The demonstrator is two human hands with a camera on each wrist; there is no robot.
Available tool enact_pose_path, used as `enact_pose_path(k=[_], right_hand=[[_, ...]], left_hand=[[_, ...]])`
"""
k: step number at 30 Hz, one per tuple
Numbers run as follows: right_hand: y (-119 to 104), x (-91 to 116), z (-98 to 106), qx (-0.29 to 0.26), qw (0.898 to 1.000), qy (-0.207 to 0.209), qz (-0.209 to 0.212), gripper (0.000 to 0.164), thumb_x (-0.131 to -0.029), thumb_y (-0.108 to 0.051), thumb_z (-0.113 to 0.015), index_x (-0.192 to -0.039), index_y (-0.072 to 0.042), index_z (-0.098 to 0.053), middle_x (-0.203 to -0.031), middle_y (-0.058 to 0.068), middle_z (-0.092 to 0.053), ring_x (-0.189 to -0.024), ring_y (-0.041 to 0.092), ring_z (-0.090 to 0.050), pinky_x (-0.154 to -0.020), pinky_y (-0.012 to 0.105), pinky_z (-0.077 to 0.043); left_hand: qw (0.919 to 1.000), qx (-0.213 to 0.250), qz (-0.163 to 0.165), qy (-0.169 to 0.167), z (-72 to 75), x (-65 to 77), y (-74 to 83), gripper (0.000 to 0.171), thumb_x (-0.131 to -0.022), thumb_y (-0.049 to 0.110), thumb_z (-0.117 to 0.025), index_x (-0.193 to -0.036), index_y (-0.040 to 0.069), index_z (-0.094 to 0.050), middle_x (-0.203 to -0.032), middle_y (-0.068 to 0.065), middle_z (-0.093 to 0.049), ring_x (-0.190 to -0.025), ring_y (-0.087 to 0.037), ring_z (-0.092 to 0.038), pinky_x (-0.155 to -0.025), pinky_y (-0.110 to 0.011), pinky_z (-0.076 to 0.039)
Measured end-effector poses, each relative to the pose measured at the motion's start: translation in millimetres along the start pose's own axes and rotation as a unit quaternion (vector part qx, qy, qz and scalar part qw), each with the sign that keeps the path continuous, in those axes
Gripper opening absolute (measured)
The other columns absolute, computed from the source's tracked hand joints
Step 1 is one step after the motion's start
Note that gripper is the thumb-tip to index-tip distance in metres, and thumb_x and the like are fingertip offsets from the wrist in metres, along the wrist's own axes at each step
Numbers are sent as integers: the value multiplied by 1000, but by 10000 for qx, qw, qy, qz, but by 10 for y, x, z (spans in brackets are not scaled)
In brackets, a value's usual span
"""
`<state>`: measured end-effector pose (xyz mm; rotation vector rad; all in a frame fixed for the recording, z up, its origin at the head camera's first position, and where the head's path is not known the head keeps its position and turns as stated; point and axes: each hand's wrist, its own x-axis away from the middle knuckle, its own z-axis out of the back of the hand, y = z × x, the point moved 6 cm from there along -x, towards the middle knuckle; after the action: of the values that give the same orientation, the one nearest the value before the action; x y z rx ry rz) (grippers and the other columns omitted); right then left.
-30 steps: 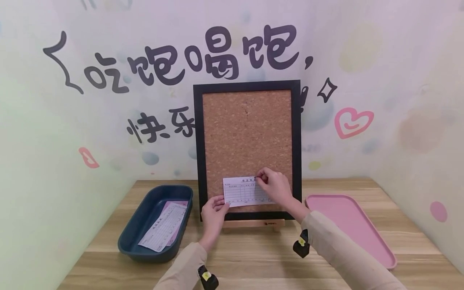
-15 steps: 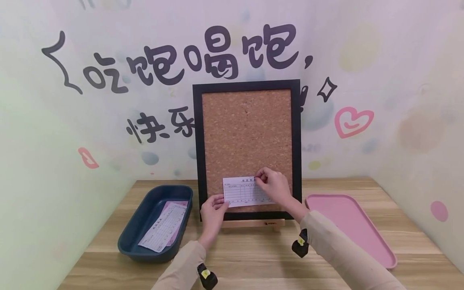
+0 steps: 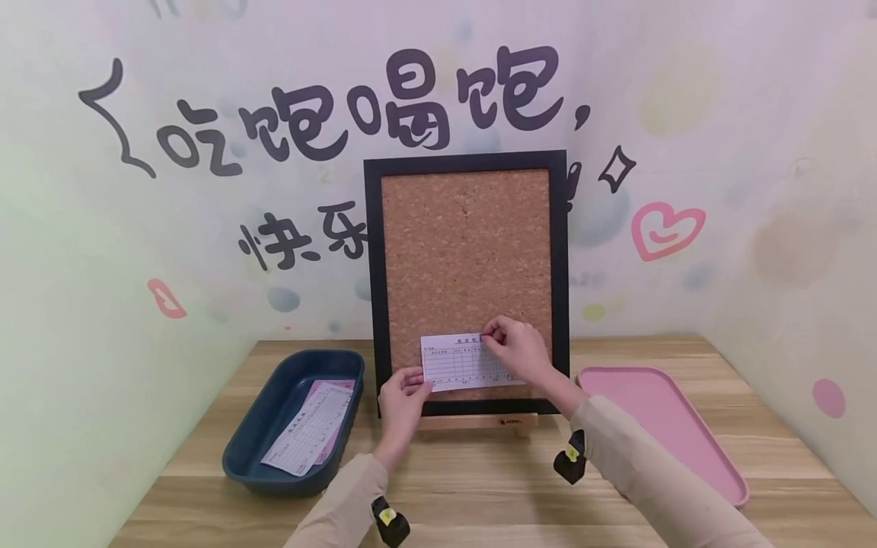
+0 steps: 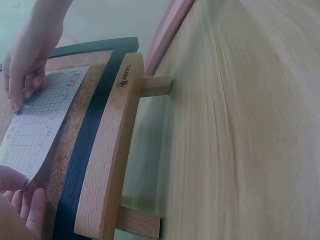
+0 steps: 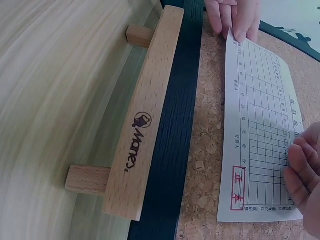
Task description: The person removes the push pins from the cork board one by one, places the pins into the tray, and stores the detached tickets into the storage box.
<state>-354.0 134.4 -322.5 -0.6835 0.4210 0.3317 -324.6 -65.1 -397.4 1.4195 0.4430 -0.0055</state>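
Note:
A white printed receipt slip point(image 3: 452, 364) lies against the lower part of the black-framed cork board point(image 3: 466, 243). My left hand point(image 3: 403, 403) pinches its lower left corner between thumb and fingers, as the right wrist view also shows. At the slip's top edge is my right hand point(image 3: 522, 354), thumb and index finger pinched together over a small dark pin-like thing, mostly hidden by the fingertips. The hand covers the slip's upper right part. A red-boxed stamp point(image 5: 238, 188) marks the slip's lower right corner.
Wooden easel ledge point(image 5: 145, 110) under the board, on the wood-grain table point(image 3: 466, 487). A blue basin point(image 3: 236, 449) at left holds a white slip point(image 3: 301, 434) and pink paper point(image 3: 336, 438). At right, a pink tray point(image 3: 658, 411). Behind stands a lettered wall point(image 3: 288, 46).

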Motion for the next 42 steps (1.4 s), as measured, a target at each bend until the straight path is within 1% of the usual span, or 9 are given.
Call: enact_pose_path(k=[5,9,19,24,33,38,42], right_hand=[[-18,8,3,22,10000,-31,-37,4,-83,-12,-64,-86,-9,-64,-70,0,-59,-60,12,-48,-56,25,-40],[-43,2,12,156,9999,-55,31,4,-83,-12,-64,-85,-8,-65,-69,-1,-59,-59,12,-47,-55,25,-40],[-9,-52,-1,335,9982,-435,238,3,-83,-13,-64,-84,-10,-64,-65,-3,-56,-56,11,-46,-53,23,-39],[-40,-48,0,417,9979,-371,340,4,-84,-12,-63,-84,-8,-64,-62,-3,-54,-52,10,-44,-49,22,-36],[-46,-3,-29,350,9988,-272,214,5,-87,-10,-59,-87,-7,-62,-66,-1,-56,-54,10,-46,-51,22,-38],[-56,-8,-30,516,9975,-337,334,5,-88,-11,-58,-87,-7,-61,-68,0,-57,-54,10,-45,-50,22,-38],[-60,-23,-16,587,9966,-443,371,5,-87,-12,-59,-87,-7,-61,-68,-1,-57,-54,10,-45,-51,23,-37]], left_hand=[[10000,-19,-23,-16,3,-5,-17,17,-75,-5,-67,-91,-8,-63,-82,-18,-65,-72,-24,-63,-65,-24,-52],[10000,-59,-37,-32,2,-3,-11,17,-75,-4,-67,-91,-8,-63,-82,-18,-65,-71,-23,-63,-64,-23,-52],[9999,-63,-19,-129,-8,-8,-35,16,-76,-3,-67,-91,-8,-63,-82,-18,-65,-71,-23,-64,-64,-25,-53],[9998,-82,-76,-150,-4,-7,-18,16,-76,-3,-67,-90,-8,-63,-81,-18,-65,-70,-23,-64,-63,-25,-53],[9997,-192,-82,-134,4,-1,-14,13,-77,-2,-66,-89,-7,-64,-82,-18,-66,-70,-22,-64,-62,-25,-54],[9997,-162,-90,-141,6,2,-10,13,-78,-1,-66,-90,-7,-64,-83,-19,-66,-71,-23,-64,-62,-25,-54],[9998,-22,-34,-190,7,8,22,14,-78,-2,-66,-90,-8,-64,-83,-20,-66,-72,-24,-64,-63,-24,-54]])
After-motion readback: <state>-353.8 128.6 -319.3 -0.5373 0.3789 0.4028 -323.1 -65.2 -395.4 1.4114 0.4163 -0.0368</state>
